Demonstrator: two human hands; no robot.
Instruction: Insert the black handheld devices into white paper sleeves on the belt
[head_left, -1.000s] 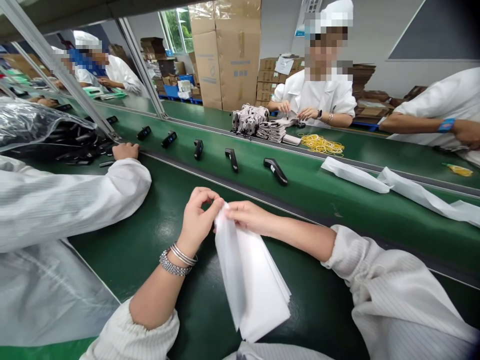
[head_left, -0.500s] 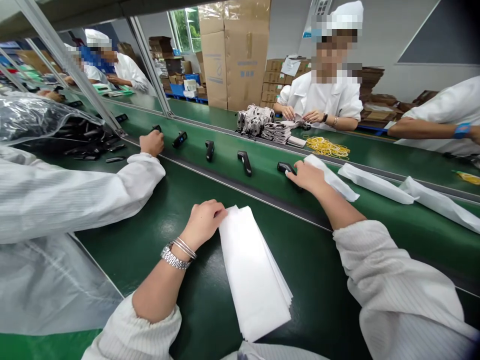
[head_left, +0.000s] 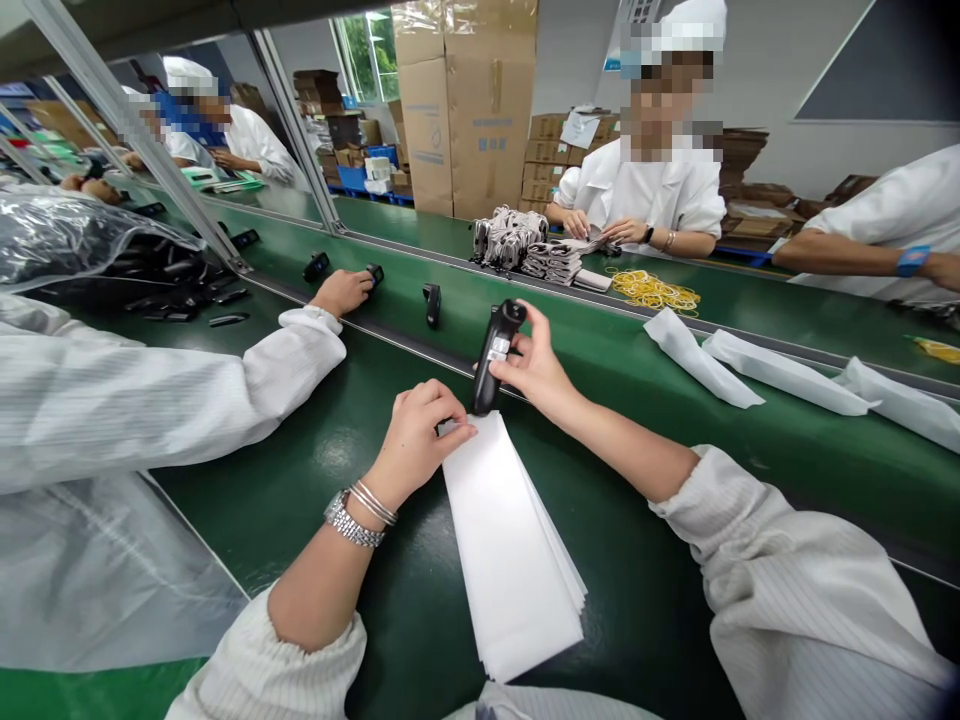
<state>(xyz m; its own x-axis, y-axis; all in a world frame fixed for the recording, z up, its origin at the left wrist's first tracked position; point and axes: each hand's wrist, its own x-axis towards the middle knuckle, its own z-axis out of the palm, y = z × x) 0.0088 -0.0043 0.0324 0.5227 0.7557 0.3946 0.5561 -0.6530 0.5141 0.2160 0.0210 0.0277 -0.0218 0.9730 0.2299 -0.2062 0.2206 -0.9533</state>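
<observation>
A black pistol-shaped infrared thermometer is in my right hand, gripped between thumb and fingers, with a pale label on its side. Its lower end is at the top edge of a fanned stack of white paper sleeves, which lies on the green table. My left hand pinches the upper left corner of the stack's top sleeve. Whether the sleeve's mouth is open cannot be made out.
On the green belt stand more black thermometers; a co-worker's hand touches one. Several filled white sleeves lie to the right. Black devices under clear plastic are at left. Across, a person handles grey straps beside yellow bands.
My right hand has brought the thermometer from the belt left and toward me, over the sleeves. The filled sleeves have shifted right. The co-worker's hand has moved right to another thermometer.
</observation>
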